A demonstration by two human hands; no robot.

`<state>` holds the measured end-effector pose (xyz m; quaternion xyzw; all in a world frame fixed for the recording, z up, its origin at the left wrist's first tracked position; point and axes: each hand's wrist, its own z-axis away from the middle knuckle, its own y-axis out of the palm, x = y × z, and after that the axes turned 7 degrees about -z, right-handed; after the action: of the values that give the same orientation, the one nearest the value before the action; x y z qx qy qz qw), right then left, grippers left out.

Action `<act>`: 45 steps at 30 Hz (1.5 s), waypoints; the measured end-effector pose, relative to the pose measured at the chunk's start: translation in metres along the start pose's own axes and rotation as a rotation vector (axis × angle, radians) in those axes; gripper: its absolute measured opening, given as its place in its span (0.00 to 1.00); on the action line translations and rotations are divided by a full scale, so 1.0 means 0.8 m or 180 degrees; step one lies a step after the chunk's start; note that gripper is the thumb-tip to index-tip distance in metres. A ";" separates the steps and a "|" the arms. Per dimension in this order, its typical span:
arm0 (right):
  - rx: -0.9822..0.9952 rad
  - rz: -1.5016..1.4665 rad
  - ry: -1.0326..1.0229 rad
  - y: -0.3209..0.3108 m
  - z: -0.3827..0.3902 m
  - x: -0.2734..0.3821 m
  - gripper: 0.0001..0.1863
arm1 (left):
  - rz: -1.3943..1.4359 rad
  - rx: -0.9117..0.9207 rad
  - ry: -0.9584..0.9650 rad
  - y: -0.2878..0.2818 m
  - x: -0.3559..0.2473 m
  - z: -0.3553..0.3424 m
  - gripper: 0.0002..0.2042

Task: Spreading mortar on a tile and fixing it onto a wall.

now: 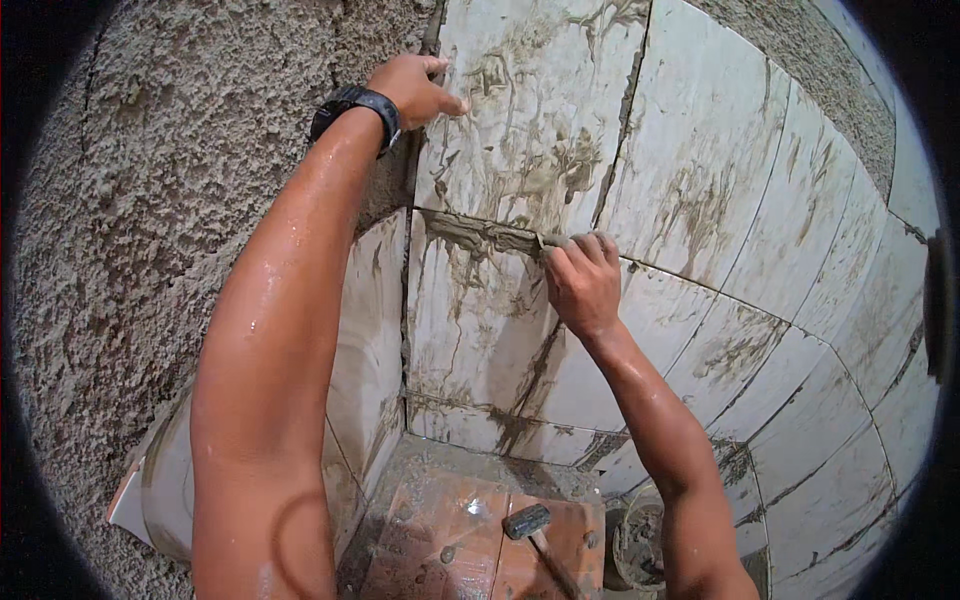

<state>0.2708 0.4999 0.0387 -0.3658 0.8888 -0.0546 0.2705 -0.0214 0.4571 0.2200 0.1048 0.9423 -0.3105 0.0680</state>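
Tiled wall (690,130), right hand (583,285) curled

The left arm (275,330) is extended high, slanted up and rightward, and the left hand (412,90) is held with thumb and fingers parted. The right arm (665,430) is raised less, angled up and leftward; the right hand (583,285) is curled, its fingertips partly hidden.

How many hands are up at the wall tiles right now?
2: the left hand at the upper tile's left edge, the right hand near that tile's lower right corner. No others show.
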 end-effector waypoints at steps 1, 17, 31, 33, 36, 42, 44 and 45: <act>0.0017 0.0002 -0.0004 -0.001 -0.002 -0.001 0.07 | 0.0096 0.0029 -0.0039 0.003 0.004 -0.003 0.38; 0.0256 -0.0416 -0.0144 -0.020 -0.020 -0.008 0.09 | -0.0840 -0.0099 0.0000 0.014 -0.007 0.018 0.38; -0.0076 0.0167 -0.0107 -0.014 0.026 -0.018 0.07 | -0.0972 -0.0059 0.0061 0.007 -0.018 0.028 0.39; -0.0124 0.0204 -0.0280 -0.013 0.028 -0.020 0.07 | -0.1006 -0.0058 0.0094 0.009 -0.018 0.029 0.38; -0.0151 0.0144 -0.0273 -0.011 0.025 -0.022 0.07 | -0.1128 -0.0176 0.0129 0.011 -0.015 0.029 0.36; 0.0004 0.0232 -0.0315 -0.010 0.022 -0.022 0.08 | -0.1294 -0.0337 0.0245 0.023 -0.010 0.027 0.31; 0.0075 0.0257 -0.0382 -0.011 0.021 -0.025 0.08 | -0.1330 -0.0381 0.0311 0.026 -0.008 0.029 0.31; 0.0132 0.0237 -0.0493 -0.012 0.020 -0.027 0.08 | -0.1333 -0.0420 0.0338 0.026 -0.007 0.031 0.31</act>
<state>0.2978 0.5089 0.0376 -0.3299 0.8769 -0.0343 0.3479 -0.0090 0.4579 0.1893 -0.0816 0.9640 -0.2495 -0.0410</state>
